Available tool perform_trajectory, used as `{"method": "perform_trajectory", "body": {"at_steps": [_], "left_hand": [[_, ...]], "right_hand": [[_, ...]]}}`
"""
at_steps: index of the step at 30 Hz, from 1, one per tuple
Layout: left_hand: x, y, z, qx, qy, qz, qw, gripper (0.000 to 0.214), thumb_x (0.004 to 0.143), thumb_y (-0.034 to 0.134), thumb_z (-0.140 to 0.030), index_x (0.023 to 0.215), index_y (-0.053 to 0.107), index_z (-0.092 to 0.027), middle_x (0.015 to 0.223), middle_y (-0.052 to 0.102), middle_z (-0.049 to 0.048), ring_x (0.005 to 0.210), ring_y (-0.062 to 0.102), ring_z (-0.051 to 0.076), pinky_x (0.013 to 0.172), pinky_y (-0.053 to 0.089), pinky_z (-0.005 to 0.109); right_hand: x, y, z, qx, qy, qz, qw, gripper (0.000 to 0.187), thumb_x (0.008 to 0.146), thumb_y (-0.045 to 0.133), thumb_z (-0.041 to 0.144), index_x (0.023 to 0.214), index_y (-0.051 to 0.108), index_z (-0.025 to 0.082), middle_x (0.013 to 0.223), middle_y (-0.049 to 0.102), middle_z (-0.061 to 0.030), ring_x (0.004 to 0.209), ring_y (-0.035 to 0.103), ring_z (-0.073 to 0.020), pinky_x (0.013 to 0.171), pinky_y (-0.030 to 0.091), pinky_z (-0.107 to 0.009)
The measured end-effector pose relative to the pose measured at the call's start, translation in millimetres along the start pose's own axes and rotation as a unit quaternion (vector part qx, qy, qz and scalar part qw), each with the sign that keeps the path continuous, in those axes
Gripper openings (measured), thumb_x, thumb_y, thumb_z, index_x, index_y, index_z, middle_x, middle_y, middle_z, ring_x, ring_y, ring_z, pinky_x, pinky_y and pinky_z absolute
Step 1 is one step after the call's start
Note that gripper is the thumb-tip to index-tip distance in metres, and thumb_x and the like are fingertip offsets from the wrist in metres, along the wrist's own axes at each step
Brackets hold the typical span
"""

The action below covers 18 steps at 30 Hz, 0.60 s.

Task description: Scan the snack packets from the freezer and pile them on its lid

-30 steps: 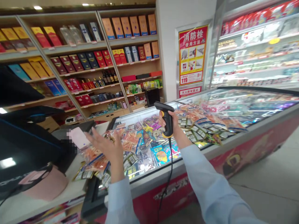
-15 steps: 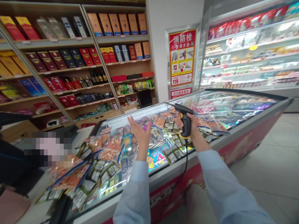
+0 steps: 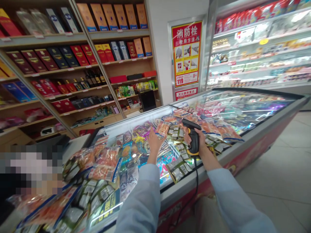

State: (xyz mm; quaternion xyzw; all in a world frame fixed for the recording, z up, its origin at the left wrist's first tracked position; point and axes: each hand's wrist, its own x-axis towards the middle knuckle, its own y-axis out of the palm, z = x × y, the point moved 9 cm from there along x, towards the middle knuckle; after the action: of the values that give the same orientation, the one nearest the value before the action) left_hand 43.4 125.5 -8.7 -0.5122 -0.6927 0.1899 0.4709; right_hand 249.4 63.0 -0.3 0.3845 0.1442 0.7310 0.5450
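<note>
My right hand (image 3: pixel 202 142) grips a black and yellow barcode scanner (image 3: pixel 194 139) by its handle, and the scanner's head points to the upper left. Its cable hangs down over the freezer's front edge. My left hand (image 3: pixel 155 142) hovers over the glass-topped chest freezer (image 3: pixel 245 97), open, with thumb and fingers apart and nothing held. Near its fingertips lies an orange snack packet (image 3: pixel 162 127). Green and silver packets (image 3: pixel 178 168) rest on the glass between my hands. More orange packets (image 3: pixel 104 165) are heaped to the left.
At the far left, a blurred-out person (image 3: pixel 31 171) is beside the counter and the packets. Wooden shelves (image 3: pixel 97 37) with boxes and bottles stand behind the freezer. A red fire hydrant sign (image 3: pixel 187 55) hangs on the wall. A lit refrigerated display (image 3: pixel 252 55) is at the right.
My left hand has moved right and lower, towards the packets near the scanner. The scanner has dipped slightly in my right hand. The whole view has shifted a little to the right.
</note>
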Motion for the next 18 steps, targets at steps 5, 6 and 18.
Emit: {"method": "perform_trajectory", "body": {"at_steps": [5, 6, 18], "left_hand": [[7.1, 18.2, 5.7, 0.008, -0.015, 0.050, 0.999, 0.107, 0.070, 0.066, -0.059, 0.147, 0.016, -0.005, 0.135, 0.050, 0.0286, 0.132, 0.043, 0.035, 0.112, 0.022, 0.051], [7.7, 19.1, 5.3, 0.018, -0.013, 0.051, 0.998, 0.106, 0.069, 0.067, -0.057, 0.146, 0.016, -0.005, 0.132, 0.052, 0.0280, 0.130, 0.045, 0.035, 0.112, 0.022, 0.051], [-3.9, -44.6, -22.4, -0.034, 0.086, -0.163, 0.982, 0.077, 0.075, 0.062, -0.024, 0.142, 0.028, -0.008, 0.134, 0.041, 0.0233, 0.123, 0.048, 0.032, 0.099, 0.043, 0.045]], "right_hand": [[0.2, 0.3, -0.6, -0.021, 0.006, -0.010, 1.000, 0.031, 0.075, 0.053, 0.049, 0.084, 0.053, 0.019, 0.046, 0.045, 0.0026, 0.037, 0.038, -0.0130, 0.034, 0.033, -0.024], [0.1, -0.5, -1.0, -0.022, 0.007, -0.011, 1.000, 0.032, 0.075, 0.053, 0.050, 0.084, 0.054, 0.019, 0.046, 0.045, 0.0026, 0.037, 0.038, -0.0131, 0.034, 0.033, -0.024], [-2.1, -2.5, -6.5, -0.019, 0.022, 0.016, 0.999, 0.030, 0.076, 0.055, 0.047, 0.081, 0.056, 0.018, 0.047, 0.050, 0.0002, 0.039, 0.043, -0.0139, 0.035, 0.036, -0.024]]}}
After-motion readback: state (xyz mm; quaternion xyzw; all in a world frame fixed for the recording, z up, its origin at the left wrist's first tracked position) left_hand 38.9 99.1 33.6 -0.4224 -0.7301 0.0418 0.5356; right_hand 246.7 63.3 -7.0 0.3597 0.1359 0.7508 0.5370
